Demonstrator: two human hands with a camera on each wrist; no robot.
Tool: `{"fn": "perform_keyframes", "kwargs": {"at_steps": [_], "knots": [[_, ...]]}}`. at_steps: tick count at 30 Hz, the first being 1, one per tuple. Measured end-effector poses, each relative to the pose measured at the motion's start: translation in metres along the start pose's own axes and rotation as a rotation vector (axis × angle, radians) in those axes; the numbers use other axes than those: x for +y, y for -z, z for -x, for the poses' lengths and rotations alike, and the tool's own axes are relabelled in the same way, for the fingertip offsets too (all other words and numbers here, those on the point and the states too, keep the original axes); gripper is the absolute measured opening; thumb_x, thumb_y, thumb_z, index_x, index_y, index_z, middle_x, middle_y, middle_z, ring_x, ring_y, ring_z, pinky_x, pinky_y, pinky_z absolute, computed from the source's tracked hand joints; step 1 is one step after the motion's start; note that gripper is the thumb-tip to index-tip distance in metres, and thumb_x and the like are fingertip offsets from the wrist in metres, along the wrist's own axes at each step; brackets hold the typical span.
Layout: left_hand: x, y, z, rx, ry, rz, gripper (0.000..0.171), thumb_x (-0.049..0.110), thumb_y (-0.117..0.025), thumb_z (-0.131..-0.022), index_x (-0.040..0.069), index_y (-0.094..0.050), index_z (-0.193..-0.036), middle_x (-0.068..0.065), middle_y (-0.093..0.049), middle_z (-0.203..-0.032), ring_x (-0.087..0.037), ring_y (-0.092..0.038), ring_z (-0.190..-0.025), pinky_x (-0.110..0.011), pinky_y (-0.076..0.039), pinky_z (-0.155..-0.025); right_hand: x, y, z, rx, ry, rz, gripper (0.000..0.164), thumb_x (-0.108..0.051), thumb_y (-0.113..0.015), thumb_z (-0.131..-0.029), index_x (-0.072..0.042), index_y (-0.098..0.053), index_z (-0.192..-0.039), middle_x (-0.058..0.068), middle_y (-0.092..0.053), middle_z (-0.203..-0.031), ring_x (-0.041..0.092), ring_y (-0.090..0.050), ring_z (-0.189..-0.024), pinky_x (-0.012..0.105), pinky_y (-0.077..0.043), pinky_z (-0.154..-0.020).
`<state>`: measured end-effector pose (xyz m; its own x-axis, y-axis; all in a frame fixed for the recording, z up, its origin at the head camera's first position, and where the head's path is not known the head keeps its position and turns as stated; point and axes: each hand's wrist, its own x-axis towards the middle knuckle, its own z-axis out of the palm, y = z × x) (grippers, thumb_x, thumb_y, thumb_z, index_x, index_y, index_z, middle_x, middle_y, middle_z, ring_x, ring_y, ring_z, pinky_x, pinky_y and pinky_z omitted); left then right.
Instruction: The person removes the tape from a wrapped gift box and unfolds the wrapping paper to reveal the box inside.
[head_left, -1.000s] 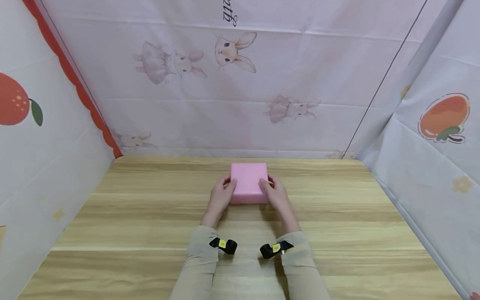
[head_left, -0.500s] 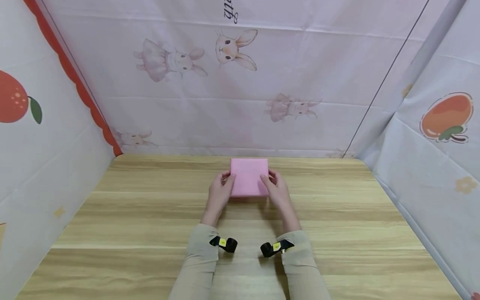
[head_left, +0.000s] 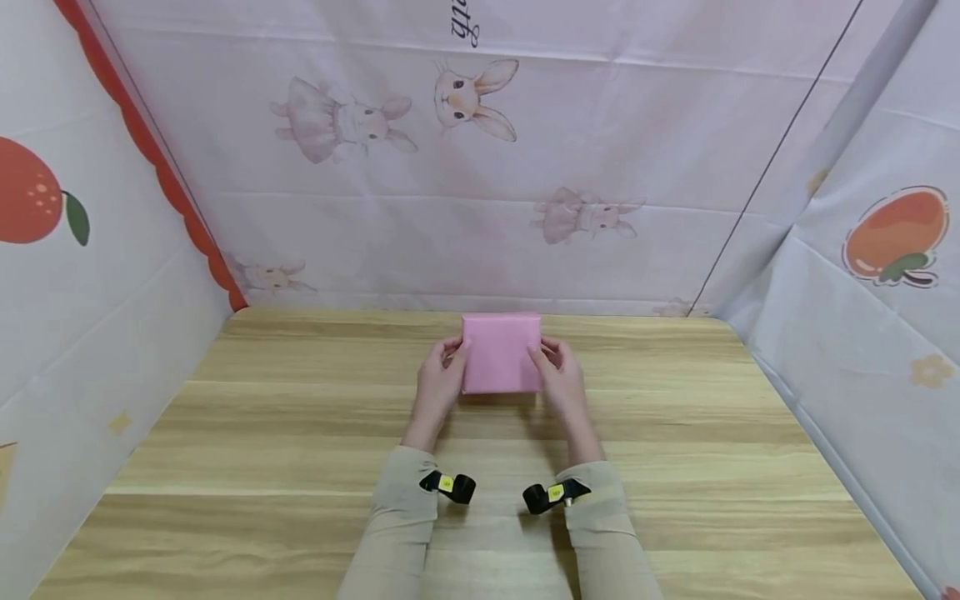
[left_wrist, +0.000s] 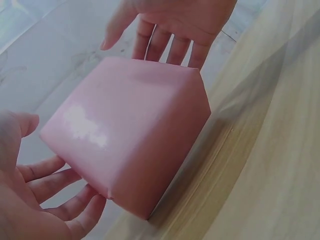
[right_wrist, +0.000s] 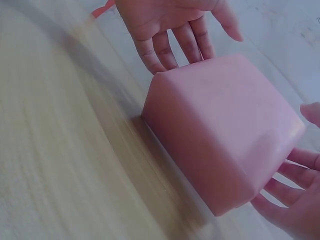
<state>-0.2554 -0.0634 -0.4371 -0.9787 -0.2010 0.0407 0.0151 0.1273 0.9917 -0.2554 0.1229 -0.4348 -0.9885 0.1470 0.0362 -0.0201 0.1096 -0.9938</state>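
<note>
A pink, smooth, square box is between both hands near the far side of the wooden table, with its broad face towards the head camera. My left hand supports its left side, and my right hand the right. In the left wrist view, the left hand's fingers reach along and under the edge of the box, nearly straight. The right wrist view has the right hand's fingers laid likewise against the opposite side. Both thumbs stand apart from the box in the wrist views. The fingertips are partly hidden by it.
The wooden table runs back to a cloth wall printed with rabbits. Fruit-printed cloth walls stand on the left and right. A small black camera is strapped at each sleeve cuff.
The box has shifted slightly away and tipped, so its near side, visible a second ago in the head view, no longer shows. Both hands have moved along with it.
</note>
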Motion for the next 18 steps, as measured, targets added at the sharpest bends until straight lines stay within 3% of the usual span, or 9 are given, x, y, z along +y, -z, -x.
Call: {"fn": "perform_keyframes", "kwargs": {"at_steps": [9, 18], "knots": [[0.0069, 0.0002, 0.0017, -0.019, 0.042, 0.079, 0.046, 0.045, -0.057, -0.095, 0.012, -0.058, -0.128, -0.009, -0.061, -0.131, -0.025, -0.06, -0.117, -0.045, -0.052, -0.098, -0.0027, 0.0025, -0.001, 0.05, 0.052, -0.109, 0.036, -0.024, -0.061, -0.097, 0.005, -0.055, -0.116, 0.02, -0.057, -0.131, 0.03, -0.056, -0.125, 0.044, -0.05, -0.103], [0.0091, -0.001, 0.0009, 0.001, 0.037, 0.109, 0.042, 0.039, -0.062, -0.094, 0.012, -0.059, -0.126, -0.008, -0.062, -0.128, -0.022, -0.06, -0.118, -0.041, -0.052, -0.095, -0.0008, 0.0024, -0.002, 0.071, 0.037, -0.136, 0.036, -0.026, -0.06, -0.097, 0.005, -0.052, -0.114, 0.018, -0.056, -0.125, 0.031, -0.058, -0.122, 0.043, -0.052, -0.1]]}}
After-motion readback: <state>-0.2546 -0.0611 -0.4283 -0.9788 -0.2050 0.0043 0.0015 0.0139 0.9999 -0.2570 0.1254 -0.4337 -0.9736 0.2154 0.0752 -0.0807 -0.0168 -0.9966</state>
